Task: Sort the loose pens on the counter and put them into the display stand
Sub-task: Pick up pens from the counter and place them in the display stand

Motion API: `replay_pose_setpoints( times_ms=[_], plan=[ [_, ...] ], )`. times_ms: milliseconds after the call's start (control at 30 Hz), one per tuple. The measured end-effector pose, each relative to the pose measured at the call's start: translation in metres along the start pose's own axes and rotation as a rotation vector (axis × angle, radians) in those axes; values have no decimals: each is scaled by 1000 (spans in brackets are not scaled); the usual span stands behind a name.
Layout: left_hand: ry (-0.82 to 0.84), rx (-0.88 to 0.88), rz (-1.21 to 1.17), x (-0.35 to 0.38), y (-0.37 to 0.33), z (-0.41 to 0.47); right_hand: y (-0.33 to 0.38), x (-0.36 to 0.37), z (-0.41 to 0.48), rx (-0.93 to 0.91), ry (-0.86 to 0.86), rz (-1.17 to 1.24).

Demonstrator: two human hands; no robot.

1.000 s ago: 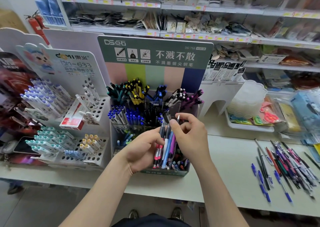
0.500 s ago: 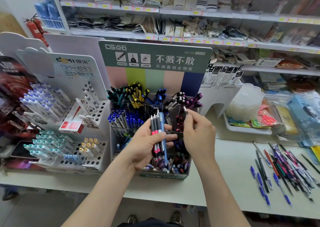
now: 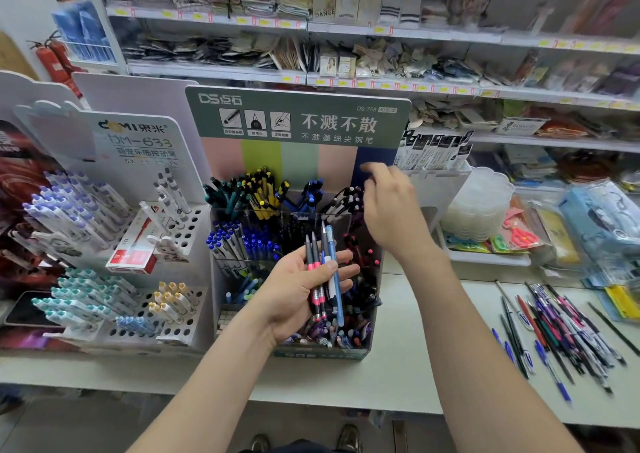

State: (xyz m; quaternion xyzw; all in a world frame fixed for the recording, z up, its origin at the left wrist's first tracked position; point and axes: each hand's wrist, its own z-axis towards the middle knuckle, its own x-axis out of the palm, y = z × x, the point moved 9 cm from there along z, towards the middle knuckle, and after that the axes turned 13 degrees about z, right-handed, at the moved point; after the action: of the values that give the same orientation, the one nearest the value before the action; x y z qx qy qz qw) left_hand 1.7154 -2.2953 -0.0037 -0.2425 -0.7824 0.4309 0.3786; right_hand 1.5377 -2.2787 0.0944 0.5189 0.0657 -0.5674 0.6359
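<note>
Shop shelving crowded with packaged goods runs behind a long white counter (image 3: 415,366), and at twelve o'clock on it stands the green-headed cardboard display stand with clear plastic compartments (image 3: 298,120), already dense with pens. The left hand (image 3: 294,293) sits palm-up in front of the stand's lower tiers, thumb and curled fingers clamped on a small bundle of slim pens, dark grey with pink grips plus a light blue one (image 3: 323,262), their tips pointing up. The right hand (image 3: 391,217) reaches toward one o'clock, over the back-row compartment of black-and-white capped pens (image 3: 343,199); its fingers are smeared by motion, so I cannot tell whether they pinch a pen or are spread free. The heap of loose mixed-colour pens (image 3: 561,328) lies at four o'clock on the counter, well apart from the stand, so most of the sorting looks unfinished. The risk from here is twofold: the left grip is shallow, and a tilt of the palm could let the bundle slide into the wrong lower compartment; the right wrist, passing close over the crowded back row, could snag upright caps and tip pens out.
</note>
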Motion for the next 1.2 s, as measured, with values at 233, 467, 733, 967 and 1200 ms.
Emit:
replay_pose_setpoints(
  times_ms=[233,467,733,967,1200],
  plan=[
    [69,-8,15,2,4,-1,30,-22,-40,-91,-361,-60],
    [351,-52,313,7,7,-11,13,48,-83,285,250,343],
    [457,-72,525,14,10,-15,-9,47,-116,714,312,902],
    [487,-82,622,4,21,-4,-21,43,-114,639,420,705],
    [461,-38,631,14,12,-3,-15,41,-112,726,309,920]
  ],
)
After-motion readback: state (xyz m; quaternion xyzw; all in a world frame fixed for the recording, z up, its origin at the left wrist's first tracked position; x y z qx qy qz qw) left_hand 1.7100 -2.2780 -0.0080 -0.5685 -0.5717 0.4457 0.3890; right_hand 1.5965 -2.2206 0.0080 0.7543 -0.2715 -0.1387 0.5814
